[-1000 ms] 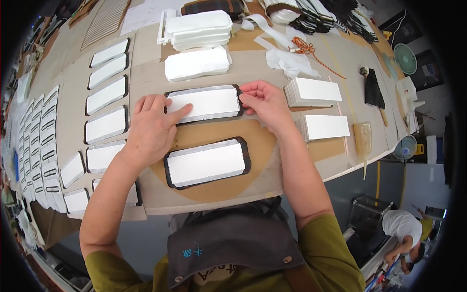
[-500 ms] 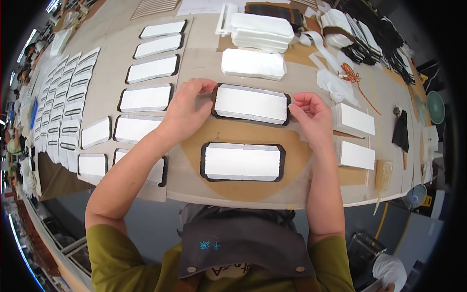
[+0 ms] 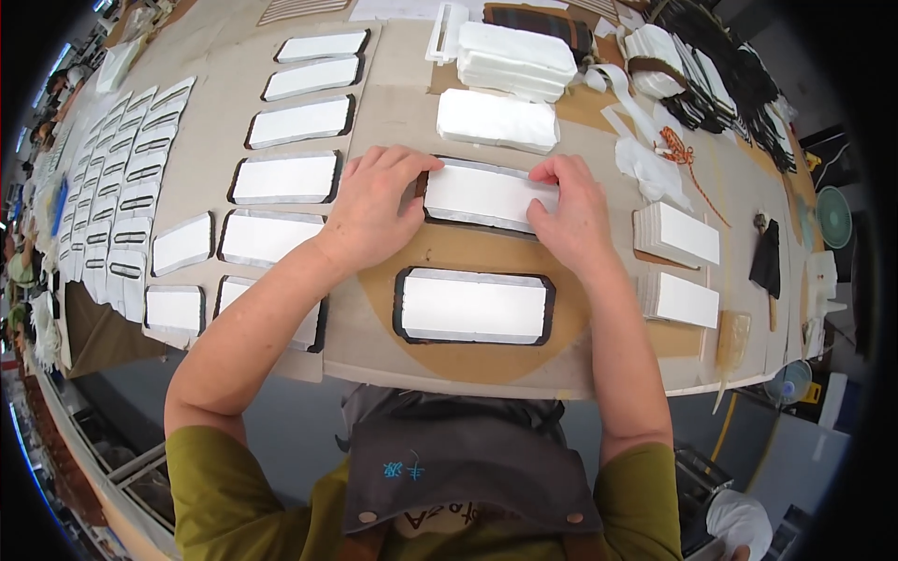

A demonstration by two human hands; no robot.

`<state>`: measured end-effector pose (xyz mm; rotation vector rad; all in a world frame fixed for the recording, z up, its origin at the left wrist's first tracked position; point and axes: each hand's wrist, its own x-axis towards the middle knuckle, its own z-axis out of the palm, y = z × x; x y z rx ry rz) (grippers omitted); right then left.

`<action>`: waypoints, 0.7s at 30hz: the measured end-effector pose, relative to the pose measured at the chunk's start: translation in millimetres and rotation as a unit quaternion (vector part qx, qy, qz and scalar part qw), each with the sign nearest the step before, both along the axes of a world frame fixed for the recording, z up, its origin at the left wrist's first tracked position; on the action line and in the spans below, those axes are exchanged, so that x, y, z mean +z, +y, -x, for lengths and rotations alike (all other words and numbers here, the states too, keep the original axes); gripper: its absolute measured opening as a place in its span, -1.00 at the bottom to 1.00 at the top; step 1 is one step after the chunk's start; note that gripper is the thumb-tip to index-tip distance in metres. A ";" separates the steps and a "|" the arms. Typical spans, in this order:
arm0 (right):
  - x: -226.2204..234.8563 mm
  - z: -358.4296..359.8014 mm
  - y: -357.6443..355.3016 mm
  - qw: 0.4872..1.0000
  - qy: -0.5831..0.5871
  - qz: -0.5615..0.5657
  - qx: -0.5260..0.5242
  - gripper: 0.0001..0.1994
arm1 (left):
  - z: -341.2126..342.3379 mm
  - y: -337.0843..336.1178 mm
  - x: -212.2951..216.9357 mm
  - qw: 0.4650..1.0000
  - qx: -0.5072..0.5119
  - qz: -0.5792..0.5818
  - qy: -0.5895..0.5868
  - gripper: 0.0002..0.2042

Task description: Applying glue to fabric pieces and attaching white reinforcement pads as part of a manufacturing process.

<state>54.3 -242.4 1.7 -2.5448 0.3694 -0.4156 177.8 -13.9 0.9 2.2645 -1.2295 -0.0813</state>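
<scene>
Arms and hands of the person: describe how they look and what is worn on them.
Both forearms are bare. Short olive-green sleeves end above the elbows. The left hand and right hand wear no gloves; no rings, watch or bracelets are visible. A dark grey apron covers the chest.

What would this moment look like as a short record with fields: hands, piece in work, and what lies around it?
left hand: left hand pressing on the left end of the white panel with dark border
right hand: right hand pressing on its right end
nearer piece: second bordered panel, untouched
left side: rows of bordered panels
right side: two white stacks
surface: tan worktable
</scene>
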 end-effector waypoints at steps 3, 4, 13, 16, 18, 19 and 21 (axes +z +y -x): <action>-2.2 3.7 -3.6 1.000 0.015 -0.002 -0.016 -0.75 | -1.8 -0.5 -1.1 1.000 -0.005 -0.009 -0.028 -0.60; -2.2 3.7 -6.4 1.000 0.012 -0.021 -0.014 -0.76 | -2.4 -1.7 -1.3 0.999 -0.013 -0.014 -0.040 -0.60; -2.0 14.9 -21.0 0.993 0.012 -0.115 -0.036 -0.79 | 1.6 -3.5 4.0 0.997 -0.033 -0.032 -0.070 -0.57; -2.4 16.7 -26.4 0.987 0.020 -0.152 -0.045 -0.79 | 3.6 -5.0 3.9 0.995 -0.034 -0.047 -0.080 -0.55; -8.5 17.9 -30.5 0.983 0.023 -0.175 -0.052 -0.78 | 5.3 -6.9 3.4 0.994 -0.033 -0.053 -0.092 -0.52; -13.4 18.0 -34.4 0.973 0.010 -0.226 -0.041 -0.78 | 6.0 -8.3 4.1 0.994 -0.039 -0.051 -0.092 -0.52; -19.5 22.7 -41.0 0.961 -0.007 -0.274 -0.036 -0.78 | 7.6 -10.1 5.4 0.993 -0.036 -0.061 -0.099 -0.51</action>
